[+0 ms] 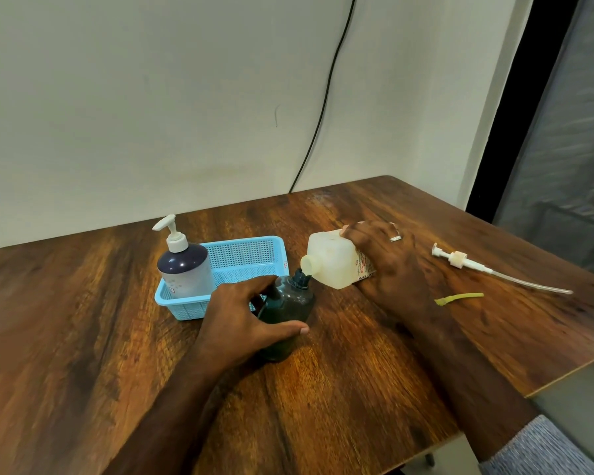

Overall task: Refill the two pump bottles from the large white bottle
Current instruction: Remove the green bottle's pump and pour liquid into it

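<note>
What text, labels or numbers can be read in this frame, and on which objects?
"CHG", red capitals seen sideways, on the paper label of the large white plastic bottle that the right hand tips.
The other red and dark lines on that label: too blurred to read.
Small red mark on the light blue plastic basket's rim: too small to read.
Faint print on the dark-topped pump bottle: unreadable.

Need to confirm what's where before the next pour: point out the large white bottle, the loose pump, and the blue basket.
Large white bottle (330,260), head view, on its tilted body left of the hand.
Loose pump (457,259), head view, on its collar.
Blue basket (246,257), head view, on its far mesh wall.
</note>
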